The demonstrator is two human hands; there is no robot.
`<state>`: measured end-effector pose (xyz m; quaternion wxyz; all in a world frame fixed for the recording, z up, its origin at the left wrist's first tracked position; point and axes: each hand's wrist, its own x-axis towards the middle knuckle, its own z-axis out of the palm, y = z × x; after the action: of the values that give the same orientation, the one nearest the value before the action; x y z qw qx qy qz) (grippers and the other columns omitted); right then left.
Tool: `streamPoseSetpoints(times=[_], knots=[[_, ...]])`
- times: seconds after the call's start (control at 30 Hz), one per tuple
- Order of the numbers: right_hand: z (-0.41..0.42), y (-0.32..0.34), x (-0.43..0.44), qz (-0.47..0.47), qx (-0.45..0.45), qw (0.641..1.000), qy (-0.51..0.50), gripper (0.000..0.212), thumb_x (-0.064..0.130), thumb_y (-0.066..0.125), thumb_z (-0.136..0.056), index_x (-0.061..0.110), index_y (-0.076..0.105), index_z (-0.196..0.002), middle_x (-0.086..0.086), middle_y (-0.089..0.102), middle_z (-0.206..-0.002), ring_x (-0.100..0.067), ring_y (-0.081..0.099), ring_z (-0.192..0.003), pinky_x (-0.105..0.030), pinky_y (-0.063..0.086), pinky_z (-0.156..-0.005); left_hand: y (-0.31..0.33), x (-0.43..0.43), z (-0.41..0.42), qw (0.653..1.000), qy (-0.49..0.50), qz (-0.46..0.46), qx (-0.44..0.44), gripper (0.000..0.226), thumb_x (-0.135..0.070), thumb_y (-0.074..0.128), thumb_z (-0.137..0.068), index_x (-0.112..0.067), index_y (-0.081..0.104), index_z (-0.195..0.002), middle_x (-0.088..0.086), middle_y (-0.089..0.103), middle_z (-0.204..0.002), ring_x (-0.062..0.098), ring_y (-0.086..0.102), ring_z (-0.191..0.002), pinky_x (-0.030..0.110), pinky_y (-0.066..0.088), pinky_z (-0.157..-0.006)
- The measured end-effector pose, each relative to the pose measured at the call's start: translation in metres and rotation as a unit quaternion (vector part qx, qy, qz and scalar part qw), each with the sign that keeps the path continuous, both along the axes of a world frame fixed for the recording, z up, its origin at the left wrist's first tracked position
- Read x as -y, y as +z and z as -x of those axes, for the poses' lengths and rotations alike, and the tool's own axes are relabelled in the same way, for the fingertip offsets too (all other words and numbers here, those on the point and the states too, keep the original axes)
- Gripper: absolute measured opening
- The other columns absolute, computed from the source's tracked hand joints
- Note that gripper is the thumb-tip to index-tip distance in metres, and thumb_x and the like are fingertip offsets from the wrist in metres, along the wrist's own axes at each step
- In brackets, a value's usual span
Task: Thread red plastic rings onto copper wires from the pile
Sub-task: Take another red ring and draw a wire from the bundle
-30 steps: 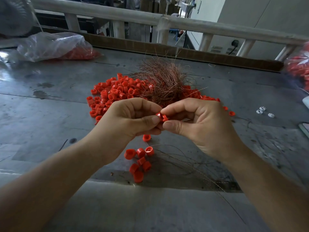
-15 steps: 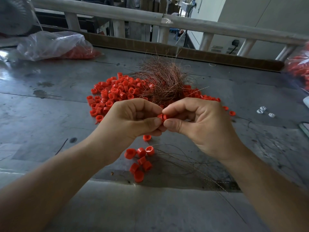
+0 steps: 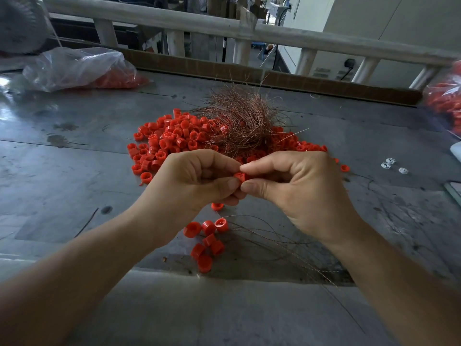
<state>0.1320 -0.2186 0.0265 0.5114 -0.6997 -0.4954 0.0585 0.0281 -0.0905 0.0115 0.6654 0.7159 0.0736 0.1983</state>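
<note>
Pinching one red ring (image 3: 240, 176) between them, the left hand (image 3: 197, 182) and right hand (image 3: 296, 188) meet above a grey table (image 3: 74, 171), fingers curled; behind lie the ring pile (image 3: 169, 138) and a wire tangle (image 3: 245, 118), with threaded rings (image 3: 205, 238) below.

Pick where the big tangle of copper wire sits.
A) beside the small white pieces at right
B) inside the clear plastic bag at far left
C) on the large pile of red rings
C: the tangle of copper wire rests on the right part of the large pile of red rings, well apart from the plastic bag and the white pieces.
</note>
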Motion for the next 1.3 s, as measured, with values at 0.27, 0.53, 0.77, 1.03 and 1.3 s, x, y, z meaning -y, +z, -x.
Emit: streamPoseSetpoints(times=[0.27, 0.53, 0.77, 1.03, 1.3], knots=[[0.0, 0.001, 0.001, 0.006, 0.075, 0.997, -0.016, 0.025, 0.01, 0.077, -0.063, 0.01, 0.072, -0.088, 0.025, 0.058, -0.082, 0.005, 0.062, -0.08, -0.006, 0.047, -0.069, -0.002, 0.0, -0.001, 1.0, -0.003, 0.001, 0.013, 0.017, -0.016, 0.065, -0.061, -0.022, 0.072, -0.075, 0.008, 0.072, -0.073, 0.02, 0.07, -0.066, 0.02, 0.054, -0.059], [0.0, 0.002, 0.002, 0.003, 0.103, 0.994, -0.018, 0.024, 0.011, 0.078, -0.062, 0.006, 0.073, -0.085, 0.014, 0.065, -0.079, 0.002, 0.061, -0.079, -0.006, 0.048, -0.068, -0.004, 0.001, 0.0, 0.999, 0.012, -0.047, 0.017, 0.018, -0.017, 0.064, -0.061, -0.021, 0.068, -0.079, 0.004, 0.073, -0.071, 0.018, 0.07, -0.064, 0.02, 0.055, -0.059], [0.002, 0.002, 0.002, -0.011, 0.058, 0.998, -0.008, 0.022, 0.017, 0.075, -0.063, 0.011, 0.072, -0.085, 0.021, 0.061, -0.077, 0.0, 0.065, -0.075, -0.01, 0.051, -0.066, -0.004, -0.002, 0.001, 0.999, -0.023, 0.028, 0.014, 0.02, -0.024, 0.067, -0.057, -0.024, 0.075, -0.076, 0.008, 0.072, -0.07, 0.02, 0.07, -0.064, 0.021, 0.054, -0.057], [0.006, -0.004, -0.001, -0.027, 0.068, 0.997, -0.026, 0.02, 0.021, 0.074, -0.064, 0.008, 0.072, -0.08, 0.014, 0.063, -0.074, -0.005, 0.065, -0.074, -0.016, 0.054, -0.062, -0.006, -0.005, 0.002, 0.997, -0.038, 0.074, 0.001, 0.024, -0.027, 0.07, -0.051, -0.021, 0.075, -0.074, 0.01, 0.072, -0.069, 0.019, 0.07, -0.063, 0.021, 0.054, -0.056], [0.0, 0.002, 0.001, 0.001, -0.061, 0.997, 0.044, 0.024, 0.027, 0.072, -0.055, 0.025, 0.067, -0.078, 0.009, 0.067, -0.068, -0.008, 0.066, -0.066, -0.017, 0.053, -0.063, -0.001, -0.01, 0.003, 0.993, -0.096, 0.069, -0.008, 0.028, -0.021, 0.075, -0.057, -0.026, 0.073, -0.084, 0.009, 0.071, -0.07, 0.018, 0.07, -0.065, 0.022, 0.055, -0.058]])
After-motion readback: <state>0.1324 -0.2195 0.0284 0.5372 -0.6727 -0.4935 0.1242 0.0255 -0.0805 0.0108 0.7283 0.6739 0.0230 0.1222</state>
